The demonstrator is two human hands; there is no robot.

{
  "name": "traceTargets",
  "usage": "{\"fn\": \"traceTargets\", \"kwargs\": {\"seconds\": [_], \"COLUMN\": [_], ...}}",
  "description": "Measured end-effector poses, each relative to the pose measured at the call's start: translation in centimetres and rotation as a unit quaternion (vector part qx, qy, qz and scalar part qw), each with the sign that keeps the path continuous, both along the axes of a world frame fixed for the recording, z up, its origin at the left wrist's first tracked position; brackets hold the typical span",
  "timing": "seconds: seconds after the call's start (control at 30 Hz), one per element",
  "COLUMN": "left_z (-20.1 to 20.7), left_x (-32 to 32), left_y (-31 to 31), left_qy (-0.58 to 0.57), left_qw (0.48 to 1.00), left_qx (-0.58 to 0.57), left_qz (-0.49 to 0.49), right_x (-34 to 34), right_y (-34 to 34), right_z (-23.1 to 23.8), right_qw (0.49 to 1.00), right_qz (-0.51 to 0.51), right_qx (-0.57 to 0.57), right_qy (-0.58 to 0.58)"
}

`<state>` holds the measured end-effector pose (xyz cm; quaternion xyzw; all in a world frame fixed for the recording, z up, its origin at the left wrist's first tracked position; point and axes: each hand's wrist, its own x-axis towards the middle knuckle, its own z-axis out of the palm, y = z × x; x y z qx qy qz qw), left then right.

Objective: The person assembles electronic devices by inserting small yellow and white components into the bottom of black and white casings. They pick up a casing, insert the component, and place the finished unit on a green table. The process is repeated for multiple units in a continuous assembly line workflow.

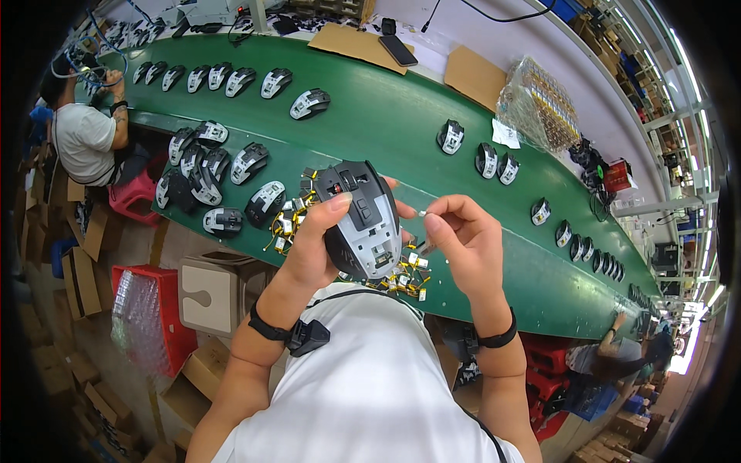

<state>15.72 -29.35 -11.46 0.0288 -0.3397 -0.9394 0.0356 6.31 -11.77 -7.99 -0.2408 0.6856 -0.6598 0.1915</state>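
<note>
My left hand [309,243] grips a partly assembled computer mouse [372,245], tilted up in front of my chest. Its rear has a grey-white inner shell with cut-outs, and its upper part is black. Just right of the mouse, my right hand [472,243] is closed in a pinch, thumb against forefinger. A tiny white piece [422,213] shows at those fingertips, apart from the mouse; its exact kind is too small to tell. Below and behind the mouse lies a pile of small silver battery packs [409,282] with yellow wires, partly hidden by the mouse and my left hand.
More mice [204,170] cluster at the left on the green bench [386,131], with others in rows farther off. A phone [397,50] lies on cardboard at the back. Co-workers sit at left [85,127] and far right [610,356]. A red crate [174,309] stands lower left.
</note>
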Motion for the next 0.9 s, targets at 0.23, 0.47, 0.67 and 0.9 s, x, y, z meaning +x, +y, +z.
{"fn": "traceTargets", "kwargs": {"seconds": [0.23, 0.47, 0.67, 0.9], "left_z": [-0.6, -0.6, -0.6, -0.9], "left_x": [-0.2, -0.2, -0.3, -0.4], "left_y": [-0.3, 0.3, 0.4, 0.4], "left_qy": [0.012, 0.011, -0.01, -0.025], "left_qw": [0.998, 0.997, 0.997, 0.996], "left_qx": [0.045, 0.066, 0.058, 0.052], "left_qz": [0.034, 0.039, 0.055, 0.061], "right_x": [2.1, 2.5, 2.5, 2.8], "right_y": [0.1, -0.7, -1.1, -1.5], "right_z": [2.1, 3.9, 3.1, 2.8], "right_qw": [0.97, 0.819, 0.78, 0.755], "right_qz": [0.069, 0.139, 0.123, 0.112], "right_qx": [0.123, 0.184, 0.2, 0.211], "right_qy": [0.196, 0.526, 0.58, 0.611]}}
